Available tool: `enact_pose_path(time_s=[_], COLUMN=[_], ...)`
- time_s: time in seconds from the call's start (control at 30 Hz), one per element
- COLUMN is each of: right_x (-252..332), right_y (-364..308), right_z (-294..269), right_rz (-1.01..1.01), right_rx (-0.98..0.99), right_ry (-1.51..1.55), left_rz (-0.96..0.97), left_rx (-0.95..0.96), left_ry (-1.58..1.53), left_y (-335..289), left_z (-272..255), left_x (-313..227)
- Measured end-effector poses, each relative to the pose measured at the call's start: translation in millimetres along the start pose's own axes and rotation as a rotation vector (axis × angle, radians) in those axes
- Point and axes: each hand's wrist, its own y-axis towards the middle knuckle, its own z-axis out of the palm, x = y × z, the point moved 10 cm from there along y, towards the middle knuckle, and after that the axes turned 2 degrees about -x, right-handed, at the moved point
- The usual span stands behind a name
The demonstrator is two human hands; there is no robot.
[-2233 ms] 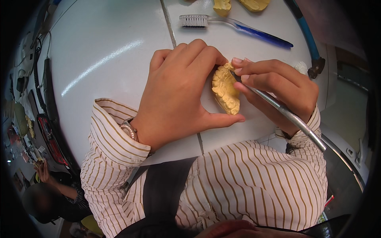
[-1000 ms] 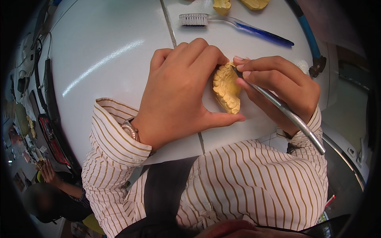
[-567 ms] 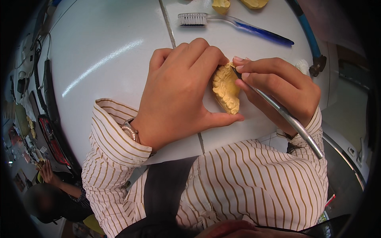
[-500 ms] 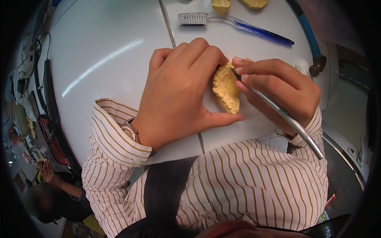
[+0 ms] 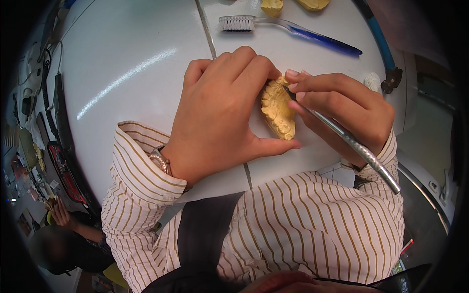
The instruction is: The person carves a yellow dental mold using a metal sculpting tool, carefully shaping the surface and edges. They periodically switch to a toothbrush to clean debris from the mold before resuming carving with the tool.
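Observation:
A yellow plaster dental model (image 5: 278, 111), with a curved row of teeth, is gripped by my left hand (image 5: 224, 107). The fingers hold its far end and the thumb presses the near end. My right hand (image 5: 342, 105) pinches a metal scalpel handle (image 5: 359, 149) with a knurled grip, like a pen. Its dark tip lies against the inner side of the model near the far end, partly hidden by my fingertips. The back end of the handle slants down to the right, over my sleeve.
Beyond my hands a toothbrush (image 5: 312, 36) with a blue handle lies on the white table (image 5: 132, 58). Yellow plaster pieces (image 5: 271, 7) sit at the far edge. A blue hose (image 5: 378, 39) runs along the right. At the far left, another person (image 5: 63, 239) sits by a cluttered bench.
The handle's back end has shifted slightly up and to the right as my right hand moves a little. The left hand and the dental model stay almost still.

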Motion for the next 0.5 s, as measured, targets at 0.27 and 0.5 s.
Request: enact_pose_path(time_s=[0.27,0.5], right_x=[-2.1,-2.2], right_y=[-0.3,2.4], right_z=[-1.3,0.7], right_rz=[0.024,0.072], right_rx=[-0.012,0.066], right_ry=[0.024,0.095], left_rz=[0.002,0.011], left_rx=[-0.005,-0.020], left_ry=[-0.011,-0.005], left_y=[1.0,0.1], left_z=[0.4,-0.8], left_x=[-0.3,-0.8])
